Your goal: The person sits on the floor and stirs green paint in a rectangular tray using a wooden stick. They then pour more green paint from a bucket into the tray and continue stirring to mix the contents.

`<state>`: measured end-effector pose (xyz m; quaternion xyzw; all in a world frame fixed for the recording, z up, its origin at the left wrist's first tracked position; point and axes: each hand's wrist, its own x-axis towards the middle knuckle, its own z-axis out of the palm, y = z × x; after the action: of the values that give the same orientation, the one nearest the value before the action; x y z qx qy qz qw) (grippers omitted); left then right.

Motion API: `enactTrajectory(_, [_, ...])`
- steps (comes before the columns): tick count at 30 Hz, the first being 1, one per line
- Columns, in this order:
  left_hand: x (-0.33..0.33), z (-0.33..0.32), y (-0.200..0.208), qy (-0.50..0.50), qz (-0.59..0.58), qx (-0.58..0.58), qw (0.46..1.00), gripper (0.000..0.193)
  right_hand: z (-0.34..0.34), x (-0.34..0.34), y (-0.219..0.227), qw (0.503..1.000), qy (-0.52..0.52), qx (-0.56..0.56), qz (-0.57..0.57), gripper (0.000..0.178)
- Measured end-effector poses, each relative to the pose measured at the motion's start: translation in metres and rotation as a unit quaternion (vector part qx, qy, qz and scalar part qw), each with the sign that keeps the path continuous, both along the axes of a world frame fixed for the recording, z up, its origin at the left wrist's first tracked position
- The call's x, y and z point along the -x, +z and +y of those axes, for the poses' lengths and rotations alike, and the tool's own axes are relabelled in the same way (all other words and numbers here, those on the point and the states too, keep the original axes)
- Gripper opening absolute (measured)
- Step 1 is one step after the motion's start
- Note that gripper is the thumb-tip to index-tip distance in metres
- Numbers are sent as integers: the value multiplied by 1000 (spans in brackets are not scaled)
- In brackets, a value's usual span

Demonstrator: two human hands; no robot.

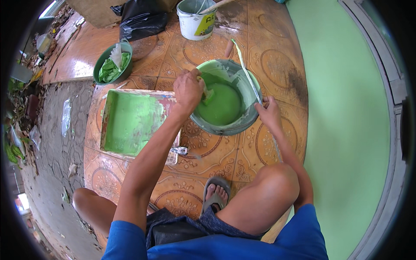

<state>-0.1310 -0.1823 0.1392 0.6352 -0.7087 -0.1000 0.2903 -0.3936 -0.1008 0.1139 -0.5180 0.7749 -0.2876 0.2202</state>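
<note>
Left hand [188, 89] fisted on brush [207, 94], dipped into paint. Right hand [269, 112] gripped bucket [242, 123] rim, steadying it.

Tiled floor [277, 56]: 3 buckets [223, 125], paint tray [130, 121].

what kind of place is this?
Likely a tiled porch or house entrance being painted. A bucket of green paint and a paint tray sit on the patterned floor tiles, beside a green wall; paving and leaf litter lie at the left edge.
</note>
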Motion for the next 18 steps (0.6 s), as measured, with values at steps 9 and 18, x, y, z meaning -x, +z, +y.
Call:
enactTrajectory(9, [12,102,-11,3,71,-50,996,20,-18,9,-14,920,-13,-38,-389,29])
enactTrajectory(18, [12,148,-44,144,285,-52,946,25,-23,0,-32,837,16,21,-546,32])
